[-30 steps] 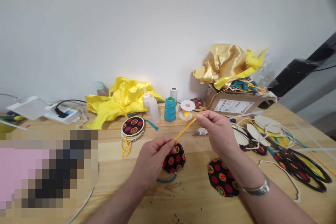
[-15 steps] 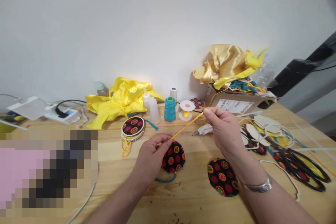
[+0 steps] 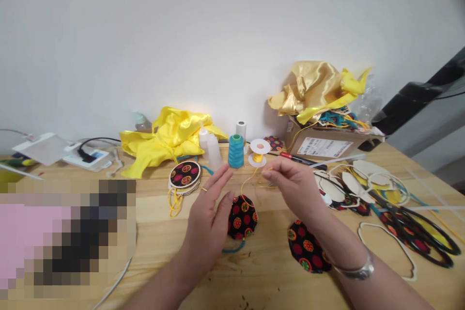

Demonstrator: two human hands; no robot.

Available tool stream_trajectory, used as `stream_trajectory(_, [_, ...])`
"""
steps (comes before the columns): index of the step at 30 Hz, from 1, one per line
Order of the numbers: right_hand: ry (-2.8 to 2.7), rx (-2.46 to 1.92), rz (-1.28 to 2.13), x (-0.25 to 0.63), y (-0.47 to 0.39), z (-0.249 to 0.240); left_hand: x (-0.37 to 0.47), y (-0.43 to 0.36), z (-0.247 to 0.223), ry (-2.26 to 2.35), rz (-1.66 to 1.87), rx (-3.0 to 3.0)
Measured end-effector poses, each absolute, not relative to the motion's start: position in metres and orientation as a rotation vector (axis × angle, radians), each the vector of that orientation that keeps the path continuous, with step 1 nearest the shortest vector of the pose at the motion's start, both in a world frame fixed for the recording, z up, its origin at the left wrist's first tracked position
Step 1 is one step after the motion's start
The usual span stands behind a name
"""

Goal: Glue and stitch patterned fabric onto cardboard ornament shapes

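My right hand [image 3: 296, 186] pinches a thin yellow cord [image 3: 244, 184] between thumb and forefinger. From there the cord curves loosely down over a black round piece of patterned fabric [image 3: 242, 218]. My left hand [image 3: 210, 206] is open, fingers stretched out with no cord between them, just left of that piece and partly covering its edge. A teal cord loop [image 3: 235, 250] hangs off the piece's lower side. Under my right forearm lies a second patterned round [image 3: 307, 247]. Behind my hands stand a white spool of yellow cord [image 3: 258, 148] and a teal thread cone [image 3: 236, 151].
Yellow satin [image 3: 170, 138] and translucent squeeze bottles [image 3: 213, 151] lie toward the wall. At back right is a cardboard box [image 3: 301, 143] topped with gold fabric [image 3: 314, 85]. Black-handled scissors [image 3: 417, 237] and white cut-out shapes [image 3: 374, 174] are on the right. A blurred area covers the lower left.
My left hand has let go of the yellow cord and its fingers have straightened. The right hand has moved down and left; the taut cord now hangs slack.
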State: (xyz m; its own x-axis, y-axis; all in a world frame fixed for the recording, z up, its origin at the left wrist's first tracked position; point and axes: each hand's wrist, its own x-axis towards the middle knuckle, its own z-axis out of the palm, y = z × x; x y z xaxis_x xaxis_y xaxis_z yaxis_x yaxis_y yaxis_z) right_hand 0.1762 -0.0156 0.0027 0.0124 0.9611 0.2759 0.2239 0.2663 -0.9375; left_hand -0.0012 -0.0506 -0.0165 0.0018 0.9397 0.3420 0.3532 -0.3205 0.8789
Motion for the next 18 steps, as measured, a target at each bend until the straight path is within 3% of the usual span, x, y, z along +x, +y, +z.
stream_trajectory(7, [-1.769, -1.058, 0.763, 0.158, -0.032, -0.004, 0.004, -0.059, -0.013, 1.056, 1.107, 1.38])
stream_trajectory(18, [-1.77, -1.083, 0.741, 0.158, -0.03, -0.005, 0.006, -0.055, -0.012, 1.247, 0.968, 1.364])
